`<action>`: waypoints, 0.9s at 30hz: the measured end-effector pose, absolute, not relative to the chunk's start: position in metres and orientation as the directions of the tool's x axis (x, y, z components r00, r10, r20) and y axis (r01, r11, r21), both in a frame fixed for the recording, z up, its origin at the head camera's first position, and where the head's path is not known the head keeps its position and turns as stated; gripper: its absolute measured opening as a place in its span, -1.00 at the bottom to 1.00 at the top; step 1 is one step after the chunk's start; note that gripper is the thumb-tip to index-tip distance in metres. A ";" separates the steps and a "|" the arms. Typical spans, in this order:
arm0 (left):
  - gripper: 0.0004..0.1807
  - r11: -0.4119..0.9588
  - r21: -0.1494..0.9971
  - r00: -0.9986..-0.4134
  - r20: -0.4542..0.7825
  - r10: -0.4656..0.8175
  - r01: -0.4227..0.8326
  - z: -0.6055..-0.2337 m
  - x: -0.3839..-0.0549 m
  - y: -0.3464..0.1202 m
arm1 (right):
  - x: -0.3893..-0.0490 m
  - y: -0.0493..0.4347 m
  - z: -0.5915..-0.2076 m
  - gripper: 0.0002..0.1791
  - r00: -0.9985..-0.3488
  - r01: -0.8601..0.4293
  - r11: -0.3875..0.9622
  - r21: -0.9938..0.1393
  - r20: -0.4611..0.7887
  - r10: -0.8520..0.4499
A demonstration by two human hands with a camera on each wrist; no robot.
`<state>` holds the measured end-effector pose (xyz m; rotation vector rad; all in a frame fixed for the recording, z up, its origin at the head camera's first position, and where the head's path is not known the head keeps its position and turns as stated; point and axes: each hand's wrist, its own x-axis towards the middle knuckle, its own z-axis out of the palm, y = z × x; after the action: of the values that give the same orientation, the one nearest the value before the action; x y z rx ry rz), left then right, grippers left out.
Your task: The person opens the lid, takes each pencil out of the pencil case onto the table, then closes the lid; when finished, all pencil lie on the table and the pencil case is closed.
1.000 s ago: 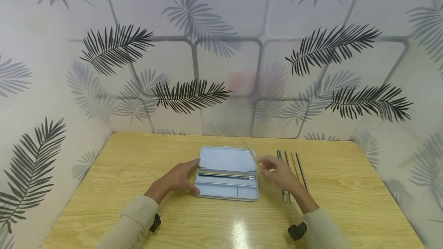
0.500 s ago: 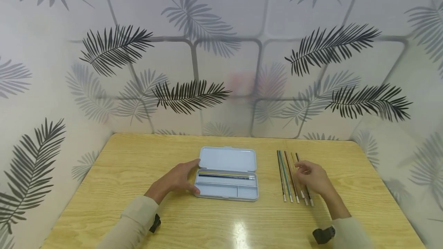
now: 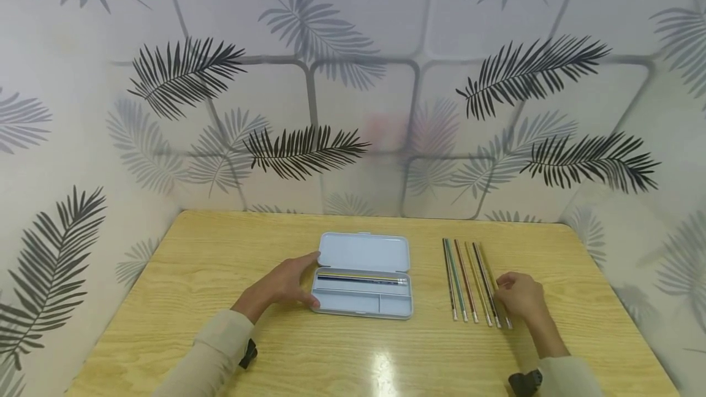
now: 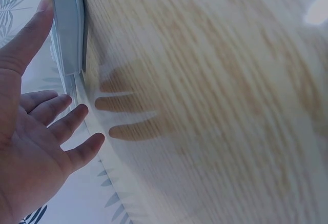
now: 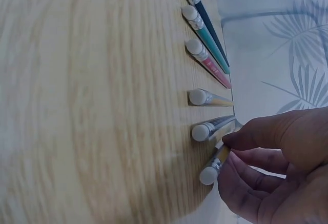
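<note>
A light blue pencil case (image 3: 346,304) lies with its lid (image 3: 364,252) folded back. Two pencils (image 3: 358,279), one yellow and one dark, lie in its rear compartment. My left hand (image 3: 281,283) rests against the case's left end, thumb at the front corner and fingers spread straight; in the left wrist view its thumb touches the case. To the right, several pencils (image 3: 467,280) with white erasers lie side by side. My right hand (image 3: 521,296) pinches the rightmost one, a yellow pencil (image 5: 221,157), between thumb and fingers near its eraser end. That pencil's eraser points toward me.
The wooden table (image 3: 248,357) ends at the back against a leaf-patterned covering (image 3: 353,97). The case's front compartment (image 3: 344,302) is split by a small divider. Bare wood lies between the case and the pencil row.
My right hand has moved right from beside the case, carrying a yellow pencil, which now lies at the right end of the row. My left hand has stayed at the case.
</note>
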<state>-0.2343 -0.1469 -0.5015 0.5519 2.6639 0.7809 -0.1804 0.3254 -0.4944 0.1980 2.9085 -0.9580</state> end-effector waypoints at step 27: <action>0.24 0.766 0.584 -0.879 -0.177 0.443 0.268 -0.502 -0.234 -0.149 | -0.227 0.217 -0.495 -0.76 -0.962 -0.194 0.539 -0.819 0.053 -0.266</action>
<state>-0.2341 -0.1485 -0.5019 0.5495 2.6567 0.8120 -0.2265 0.2174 -0.4953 -0.4024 2.6868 -1.4151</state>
